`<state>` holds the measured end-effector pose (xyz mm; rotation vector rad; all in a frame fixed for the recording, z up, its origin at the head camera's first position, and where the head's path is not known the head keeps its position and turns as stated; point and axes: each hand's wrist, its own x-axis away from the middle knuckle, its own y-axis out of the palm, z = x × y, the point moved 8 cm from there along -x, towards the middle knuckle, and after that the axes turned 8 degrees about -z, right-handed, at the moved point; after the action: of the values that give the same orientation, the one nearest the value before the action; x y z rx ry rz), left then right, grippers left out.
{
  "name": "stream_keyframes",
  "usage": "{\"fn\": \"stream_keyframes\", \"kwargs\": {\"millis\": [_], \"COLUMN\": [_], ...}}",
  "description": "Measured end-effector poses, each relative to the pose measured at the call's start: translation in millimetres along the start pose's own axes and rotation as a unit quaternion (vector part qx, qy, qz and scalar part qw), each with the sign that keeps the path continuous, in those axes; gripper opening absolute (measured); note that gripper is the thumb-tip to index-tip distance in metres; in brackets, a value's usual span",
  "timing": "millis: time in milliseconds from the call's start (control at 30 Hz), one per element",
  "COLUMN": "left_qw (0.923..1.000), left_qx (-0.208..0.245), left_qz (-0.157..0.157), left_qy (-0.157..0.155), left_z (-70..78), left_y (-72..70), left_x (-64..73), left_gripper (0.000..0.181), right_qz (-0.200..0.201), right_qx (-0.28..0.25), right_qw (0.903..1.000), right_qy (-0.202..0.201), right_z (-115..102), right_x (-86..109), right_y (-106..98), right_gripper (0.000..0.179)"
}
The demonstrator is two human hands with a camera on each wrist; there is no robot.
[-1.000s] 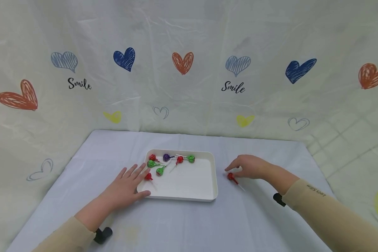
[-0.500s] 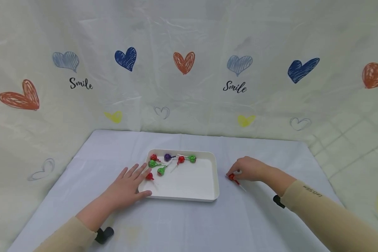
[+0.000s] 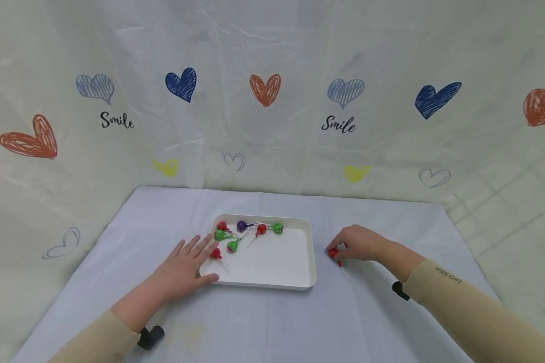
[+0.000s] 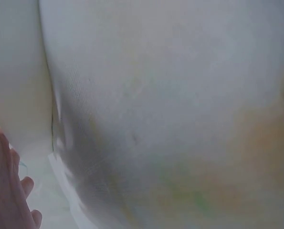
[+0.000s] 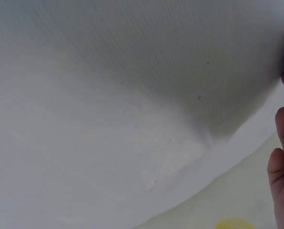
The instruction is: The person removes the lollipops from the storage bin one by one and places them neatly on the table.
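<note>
I have my right hand pinching one red lollipop, a gap away from the right rim of the tray. My left hand, fingers spread, overlaps the left rim; seven lollipops lie inside.

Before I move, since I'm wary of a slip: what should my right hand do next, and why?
Probably your right hand should lift the red lollipop off the cloth: it pinches that lollipop's head, while seven other lollipops lie in the white tray that your left hand touches.
</note>
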<state>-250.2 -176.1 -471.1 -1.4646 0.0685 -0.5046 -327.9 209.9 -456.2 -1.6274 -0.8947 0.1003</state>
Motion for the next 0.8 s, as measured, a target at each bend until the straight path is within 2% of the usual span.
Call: {"fn": "stream_keyframes", "kwargs": {"millis": [567, 800], "left_qw": [1.0, 1.0], "left_qx": [0.005, 0.004], "left_qz": [-0.001, -0.004], "left_qy": [0.005, 0.002], "left_z": [1.6, 1.4], "left_y": [-0.7, -0.2], "left_x": [0.1, -0.4], "left_gripper": [0.093, 0.093], "right_qz": [0.046, 0.048], "right_qx": [0.019, 0.009], "right_qw": [0.9986, 0.9985], "right_qy": [0.02, 0.026], "right_z": [-6.7, -5.9], "right_x": [-6.4, -5.6], "right_y": [-2.7, -2.1], "right_gripper": [0.026, 0.024]}}
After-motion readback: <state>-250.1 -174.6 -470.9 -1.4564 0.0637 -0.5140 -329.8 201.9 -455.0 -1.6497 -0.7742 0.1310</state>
